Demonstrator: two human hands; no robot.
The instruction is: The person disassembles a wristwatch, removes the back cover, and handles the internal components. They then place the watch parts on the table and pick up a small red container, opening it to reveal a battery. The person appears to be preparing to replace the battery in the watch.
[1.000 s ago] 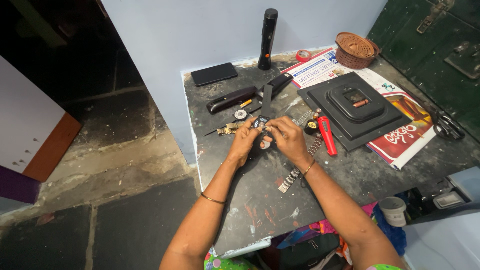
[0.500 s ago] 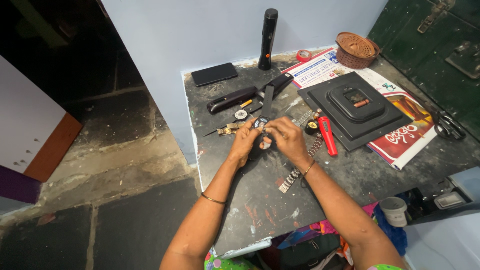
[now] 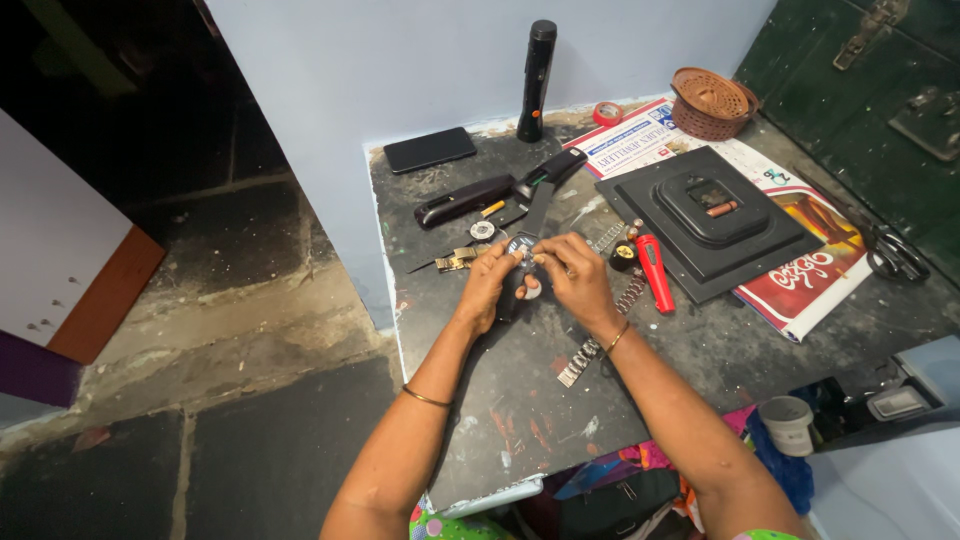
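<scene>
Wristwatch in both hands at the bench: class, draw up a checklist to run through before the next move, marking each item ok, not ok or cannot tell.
1. Both hands on the wristwatch: left hand and right hand pinch it. Ok.
2. Watch supported over the table, not past its edge: ok.
3. Red-handled tool lies beside the right hand: ok.
4. Loose metal bracelet lies under the right wrist, may get swept: not ok.
5. Small parts at the fingertips: cannot tell.

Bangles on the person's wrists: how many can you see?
2. One thin bangle sits on the left forearm, well below the hand; another bangle circles the right wrist, just behind the hand. None seems hidden.
</scene>
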